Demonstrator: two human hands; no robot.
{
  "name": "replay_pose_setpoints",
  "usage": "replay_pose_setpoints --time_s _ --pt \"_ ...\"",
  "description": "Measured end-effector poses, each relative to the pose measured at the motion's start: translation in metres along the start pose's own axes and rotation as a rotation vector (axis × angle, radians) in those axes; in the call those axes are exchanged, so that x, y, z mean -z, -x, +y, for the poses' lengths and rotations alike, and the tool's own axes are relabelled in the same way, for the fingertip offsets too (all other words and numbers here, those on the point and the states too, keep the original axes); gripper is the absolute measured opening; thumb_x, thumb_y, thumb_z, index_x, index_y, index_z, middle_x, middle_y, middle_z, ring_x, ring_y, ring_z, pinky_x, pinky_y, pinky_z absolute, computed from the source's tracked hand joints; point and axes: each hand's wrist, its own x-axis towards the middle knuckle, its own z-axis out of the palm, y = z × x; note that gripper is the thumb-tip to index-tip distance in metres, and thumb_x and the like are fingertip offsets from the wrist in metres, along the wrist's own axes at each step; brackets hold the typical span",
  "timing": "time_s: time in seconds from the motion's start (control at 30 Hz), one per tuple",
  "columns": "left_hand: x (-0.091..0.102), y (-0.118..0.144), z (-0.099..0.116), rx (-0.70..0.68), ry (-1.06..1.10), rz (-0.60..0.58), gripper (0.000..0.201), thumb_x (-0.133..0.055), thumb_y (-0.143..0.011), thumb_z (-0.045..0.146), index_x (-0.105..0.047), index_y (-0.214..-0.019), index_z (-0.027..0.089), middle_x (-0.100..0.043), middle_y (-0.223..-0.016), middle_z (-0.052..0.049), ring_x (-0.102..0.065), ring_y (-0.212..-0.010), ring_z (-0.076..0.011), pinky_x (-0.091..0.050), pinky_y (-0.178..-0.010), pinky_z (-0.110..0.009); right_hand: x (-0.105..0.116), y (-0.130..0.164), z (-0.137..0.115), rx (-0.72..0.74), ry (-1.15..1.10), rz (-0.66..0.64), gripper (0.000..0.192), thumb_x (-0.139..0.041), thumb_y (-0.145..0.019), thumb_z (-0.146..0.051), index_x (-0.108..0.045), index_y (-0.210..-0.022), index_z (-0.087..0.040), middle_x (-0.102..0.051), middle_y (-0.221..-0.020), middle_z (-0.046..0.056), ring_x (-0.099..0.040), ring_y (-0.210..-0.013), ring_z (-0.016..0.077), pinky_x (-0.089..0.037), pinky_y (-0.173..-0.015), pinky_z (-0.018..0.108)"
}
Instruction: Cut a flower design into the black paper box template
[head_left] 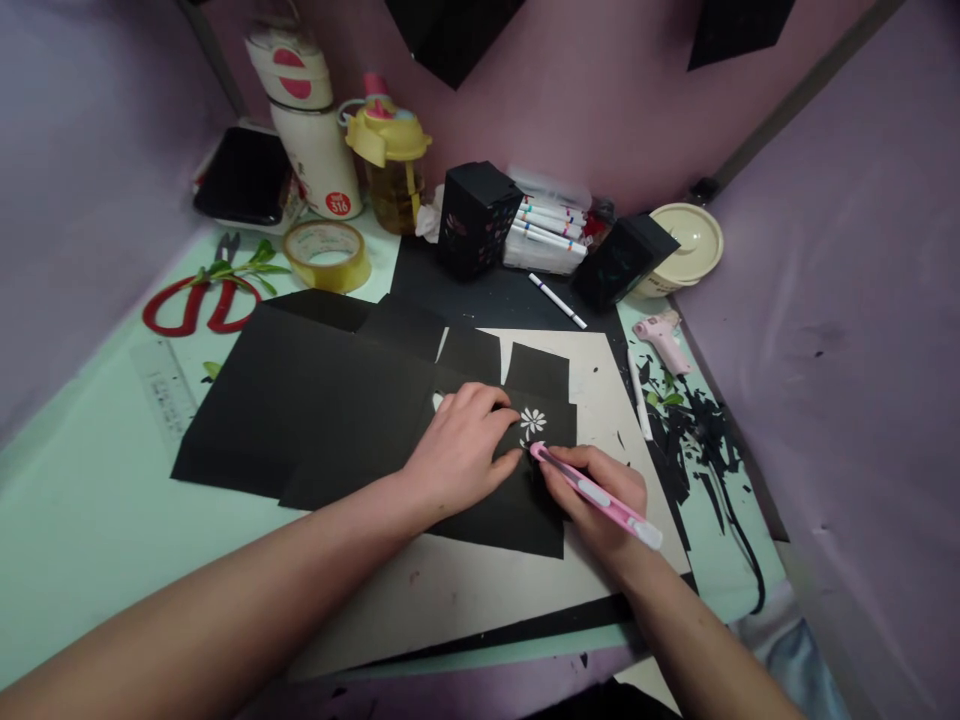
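A sheet of black card, cut with flaps like an unfolded box, lies across a pale board. My left hand rests on it, fingers apart and pressing the card down. Just right of those fingertips is a white flower-shaped cutout. My right hand grips a pink utility knife like a pen, its tip at the card just below the flower. The blade itself is too small to make out.
Behind the card stand two black boxes, a pack of markers, a yellow-lidded bottle and a tape roll. Red-handled scissors lie left. At right are a pink glue gun, a lidded bowl and black paper scraps.
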Motion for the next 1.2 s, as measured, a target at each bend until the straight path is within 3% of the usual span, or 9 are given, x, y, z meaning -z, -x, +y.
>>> replay_pose_setpoints --time_s 0.5,0.8,1.0,1.13,1.2 --pt "0.002 -0.001 0.001 0.022 -0.002 -0.024 0.025 -0.069 -0.086 0.03 -0.067 -0.108 0.018 -0.06 -0.116 -0.008 -0.051 -0.116 -0.0282 -0.046 -0.092 -0.044 -0.006 0.001 0.003 0.133 0.063 -0.028 0.015 -0.07 -0.085 -0.011 -0.067 -0.097 -0.02 -0.074 -0.084 0.005 -0.071 -0.071 0.016 -0.057 -0.063 0.026" --pt "0.002 -0.002 0.001 0.02 -0.014 -0.026 0.023 -0.069 -0.085 0.029 -0.067 -0.105 0.017 -0.06 -0.113 -0.008 -0.051 -0.112 -0.0282 -0.046 -0.089 -0.044 -0.006 0.003 0.009 -0.023 -0.064 -0.04 0.014 -0.07 -0.086 -0.017 -0.069 -0.1 -0.022 -0.075 -0.092 0.005 -0.07 -0.069 0.0161 -0.057 -0.065 0.028" --pt "0.002 -0.001 0.001 0.015 -0.021 -0.019 0.025 -0.068 -0.086 0.03 -0.066 -0.107 0.017 -0.06 -0.114 -0.008 -0.051 -0.112 -0.0282 -0.046 -0.09 -0.044 -0.004 0.004 0.005 -0.127 -0.117 0.021 0.011 -0.068 -0.087 -0.023 -0.07 -0.097 -0.022 -0.073 -0.086 0.005 -0.068 -0.071 0.0174 -0.056 -0.065 0.029" --pt "0.002 0.0 0.0 0.012 -0.019 -0.022 0.028 -0.069 -0.086 0.032 -0.065 -0.109 0.016 -0.059 -0.115 -0.008 -0.05 -0.113 -0.0282 -0.045 -0.092 -0.044 0.01 -0.01 -0.003 -0.239 -0.18 -0.06 0.012 -0.07 -0.085 -0.026 -0.071 -0.097 -0.023 -0.073 -0.083 0.003 -0.068 -0.069 0.0168 -0.054 -0.062 0.028" --pt "0.003 0.001 0.001 0.009 -0.018 -0.03 0.03 -0.07 -0.085 0.034 -0.065 -0.109 0.016 -0.059 -0.115 -0.008 -0.05 -0.113 -0.0284 -0.045 -0.091 -0.044 0.02 -0.024 -0.005 -0.263 -0.217 -0.132 0.013 -0.069 -0.086 -0.025 -0.072 -0.098 -0.024 -0.074 -0.091 0.004 -0.069 -0.078 0.0177 -0.054 -0.068 0.028"
